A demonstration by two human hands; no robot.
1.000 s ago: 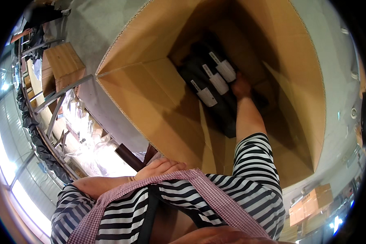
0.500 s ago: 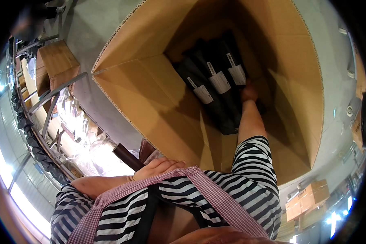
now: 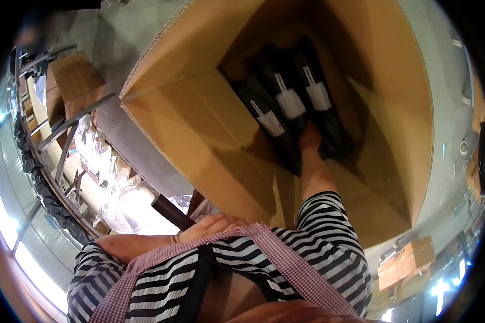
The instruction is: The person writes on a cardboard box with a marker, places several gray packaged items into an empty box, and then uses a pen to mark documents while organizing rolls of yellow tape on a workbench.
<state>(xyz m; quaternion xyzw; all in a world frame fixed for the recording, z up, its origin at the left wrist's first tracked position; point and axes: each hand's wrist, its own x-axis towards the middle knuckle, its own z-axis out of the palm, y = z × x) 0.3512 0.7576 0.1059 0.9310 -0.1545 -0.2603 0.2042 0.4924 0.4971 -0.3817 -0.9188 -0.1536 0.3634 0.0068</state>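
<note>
Three long black packages lie side by side on the bottom of a deep cardboard box. Each of the left package, the middle package and the right package carries white labels. Reaching down into the box, my right hand touches the packages at the near part of the gap between the middle and right ones; its fingertips are lost in shadow. My left hand lies flat against the checked apron, beside the near edge of the box, with nothing visible in it.
A dark brown tube sticks out left of my left hand. Further left stand a metal frame, a brown carton and shiny clear plastic wrap. Another carton sits at the lower right.
My right hand has moved left from the right package to the gap beside the middle one. The right package now lies a little farther right, its near part uncovered. My left hand stays put.
</note>
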